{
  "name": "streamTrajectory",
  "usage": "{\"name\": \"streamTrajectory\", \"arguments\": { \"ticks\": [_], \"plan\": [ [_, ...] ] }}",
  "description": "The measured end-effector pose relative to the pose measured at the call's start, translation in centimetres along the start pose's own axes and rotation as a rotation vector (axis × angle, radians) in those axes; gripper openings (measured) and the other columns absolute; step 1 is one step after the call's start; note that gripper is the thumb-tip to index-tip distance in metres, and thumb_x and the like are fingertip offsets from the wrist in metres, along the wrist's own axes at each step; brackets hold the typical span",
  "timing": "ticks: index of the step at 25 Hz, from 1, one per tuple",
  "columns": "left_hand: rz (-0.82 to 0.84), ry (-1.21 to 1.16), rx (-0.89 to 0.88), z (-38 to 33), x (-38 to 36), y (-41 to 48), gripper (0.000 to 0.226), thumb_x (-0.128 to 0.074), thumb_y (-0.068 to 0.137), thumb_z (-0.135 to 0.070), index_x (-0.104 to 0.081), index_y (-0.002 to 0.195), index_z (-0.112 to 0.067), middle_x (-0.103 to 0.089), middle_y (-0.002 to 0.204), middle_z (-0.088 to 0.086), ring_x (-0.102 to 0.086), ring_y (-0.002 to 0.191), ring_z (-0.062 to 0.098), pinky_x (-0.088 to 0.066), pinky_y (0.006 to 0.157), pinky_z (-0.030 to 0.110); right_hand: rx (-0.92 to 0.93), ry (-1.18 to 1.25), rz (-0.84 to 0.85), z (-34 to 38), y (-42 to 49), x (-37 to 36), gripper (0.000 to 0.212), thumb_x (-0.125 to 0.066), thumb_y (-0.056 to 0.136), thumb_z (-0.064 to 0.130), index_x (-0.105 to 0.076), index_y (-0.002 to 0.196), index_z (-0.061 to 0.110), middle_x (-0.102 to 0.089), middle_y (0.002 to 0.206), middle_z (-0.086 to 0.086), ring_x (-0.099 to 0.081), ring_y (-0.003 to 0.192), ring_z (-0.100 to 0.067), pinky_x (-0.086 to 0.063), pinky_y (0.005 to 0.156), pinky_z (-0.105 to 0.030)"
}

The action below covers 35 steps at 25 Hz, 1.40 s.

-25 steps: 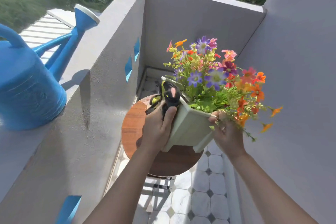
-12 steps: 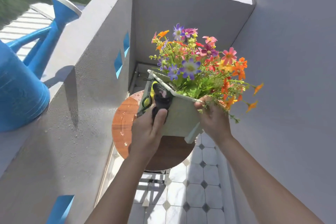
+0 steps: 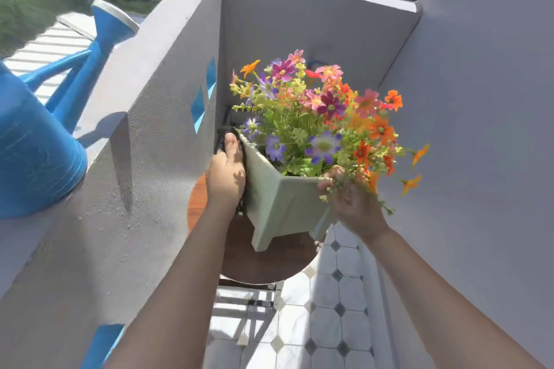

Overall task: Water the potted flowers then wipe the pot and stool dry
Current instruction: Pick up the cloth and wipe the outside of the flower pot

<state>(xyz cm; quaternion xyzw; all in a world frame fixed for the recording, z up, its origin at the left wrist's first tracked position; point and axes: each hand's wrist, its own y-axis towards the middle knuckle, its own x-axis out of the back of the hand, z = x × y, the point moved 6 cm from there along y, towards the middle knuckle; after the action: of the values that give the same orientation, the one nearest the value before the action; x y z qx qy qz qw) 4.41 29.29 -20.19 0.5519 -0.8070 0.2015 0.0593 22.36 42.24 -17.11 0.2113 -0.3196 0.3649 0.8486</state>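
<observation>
Narrow balcony, grey rendered parapet wall [image 3: 144,189] on the left w/ small blue diamond openings [image 3: 198,108], plain grey walls far & right, greenery beyond. Floor was white octagonal tiles [image 3: 329,323] w/ small dark diamond insets. A big blue plastic watering can [image 3: 33,153] sat on top of the parapet ledge at far left, spout pointing away, well apart from the hands.

Centre: round reddish-brown wooden stool [image 3: 263,260], slatted metal frame showing under its near edge. The pale green square pot [image 3: 281,207] w/ short feet was over the stool top, tipped toward the right wall. Near corner foot looked down on the wood; couldn't tell for the other feet. It was packed w/ multicoloured flowers [image 3: 317,111]: purple, pink, orange, red, yellow-green sprigs, leaning right w/ the pot.

Left hand [image 3: 226,177] was flat against the pot's left side w/ a dark cloth [image 3: 221,144] trapped between palm & pot wall, thumb stretched up toward the rim. Its fingers were hidden behind the hand, so their curl couldn't be told. Bits of cloth showed above the thumb & below the wrist.

Right hand [image 3: 350,204] gripped the pot at its near right rim corner, fingers hooked over the edge among the stems.
</observation>
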Motion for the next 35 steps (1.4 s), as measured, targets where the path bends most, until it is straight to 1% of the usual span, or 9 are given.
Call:
{"name": "streamTrajectory", "arguments": {
  "ticks": [2,5,8,12,17,21,25,31,35],
  "plan": [
    [0.119,0.009,0.128,0.3,0.2,2.7,0.074,-0.023,0.094,-0.059,-0.048,0.132,0.0,-0.047,0.139,0.021,-0.042,0.13,0.034,-0.031,0.108,0.04,-0.045,0.036,0.102,-1.1,0.2,-0.5,0.062,-0.037,0.074,0.045,-0.062,0.109,-0.001,-0.061,0.101,-0.004,-0.054,0.096,-0.004,-0.035,0.081,-0.002],
    [0.242,0.005,0.133,0.2,0.3,4.1,0.062,-0.043,0.09,-0.055,-0.052,0.134,-0.012,-0.05,0.138,0.009,-0.049,0.119,0.022,-0.034,0.095,0.027,-0.248,-0.092,0.25,-3.5,0.3,-1.1,0.049,-0.043,0.091,0.036,-0.05,0.128,0.005,-0.058,0.123,-0.018,-0.055,0.114,-0.026,-0.039,0.088,-0.028],
    [0.206,-0.04,0.123,0.2,0.9,4.1,0.033,-0.062,0.086,-0.023,-0.067,0.115,-0.009,-0.063,0.107,0.004,-0.053,0.095,0.016,-0.037,0.081,0.023,0.069,-0.154,0.017,-0.6,0.5,0.3,0.039,-0.047,0.084,0.027,-0.063,0.108,0.002,-0.066,0.098,-0.015,-0.059,0.1,-0.023,-0.035,0.078,-0.023],
    [0.104,0.017,0.214,1.3,2.1,3.0,0.039,-0.071,0.066,-0.028,-0.07,0.093,-0.001,-0.06,0.084,0.011,-0.06,0.081,0.029,-0.044,0.071,0.035,0.186,-0.107,-0.267,1.2,-0.5,1.5,0.031,-0.053,0.08,0.007,-0.063,0.11,0.006,-0.066,0.093,-0.01,-0.05,0.096,-0.015,-0.03,0.078,-0.01],
    [-0.015,0.101,0.138,0.1,2.8,0.5,0.034,-0.069,0.073,-0.028,-0.058,0.092,-0.002,-0.063,0.099,0.017,-0.061,0.094,0.031,-0.049,0.079,0.039,0.207,-0.04,-0.25,3.8,-2.9,1.0,0.048,-0.039,0.067,0.019,-0.064,0.107,0.009,-0.062,0.103,-0.005,-0.05,0.101,-0.019,-0.034,0.095,-0.017],
    [-0.089,0.172,0.124,-1.1,3.6,-2.0,0.028,-0.064,0.081,-0.03,-0.047,0.075,-0.008,-0.052,0.087,0.009,-0.052,0.085,0.031,-0.039,0.071,0.031,0.178,-0.369,-0.324,5.3,-2.2,0.0,0.032,-0.045,0.086,0.035,-0.068,0.097,0.015,-0.068,0.092,-0.005,-0.06,0.092,-0.025,-0.045,0.088,-0.033],
    [-0.189,0.241,-0.009,-2.1,4.7,-4.9,0.035,-0.056,0.087,-0.032,-0.045,0.062,-0.011,-0.048,0.069,0.006,-0.048,0.082,0.031,-0.035,0.072,0.033,0.249,-0.447,-0.304,4.4,-1.6,-1.4,0.035,-0.043,0.085,0.033,-0.065,0.076,0.008,-0.069,0.074,-0.009,-0.064,0.074,-0.03,-0.049,0.06,-0.029],
    [-0.062,-0.105,-0.055,2.4,3.0,-8.5,0.066,-0.027,0.091,-0.061,-0.053,0.122,-0.009,-0.063,0.111,0.014,-0.054,0.111,0.035,-0.041,0.098,0.05,0.296,-0.248,-0.203,2.1,-1.0,-1.3,0.069,-0.018,0.093,0.054,-0.062,0.077,0.003,-0.066,0.076,-0.011,-0.058,0.077,-0.031,-0.039,0.068,-0.031],
    [0.142,-0.235,0.013,3.1,1.8,-4.9,0.081,-0.027,0.082,-0.074,-0.049,0.129,-0.011,-0.06,0.124,0.012,-0.051,0.122,0.031,-0.037,0.105,0.053,0.387,-0.18,-0.174,1.2,-1.3,-0.4,0.059,-0.024,0.095,0.049,-0.065,0.085,0.008,-0.066,0.077,-0.011,-0.052,0.078,-0.018,-0.035,0.07,-0.016]
  ]
}}
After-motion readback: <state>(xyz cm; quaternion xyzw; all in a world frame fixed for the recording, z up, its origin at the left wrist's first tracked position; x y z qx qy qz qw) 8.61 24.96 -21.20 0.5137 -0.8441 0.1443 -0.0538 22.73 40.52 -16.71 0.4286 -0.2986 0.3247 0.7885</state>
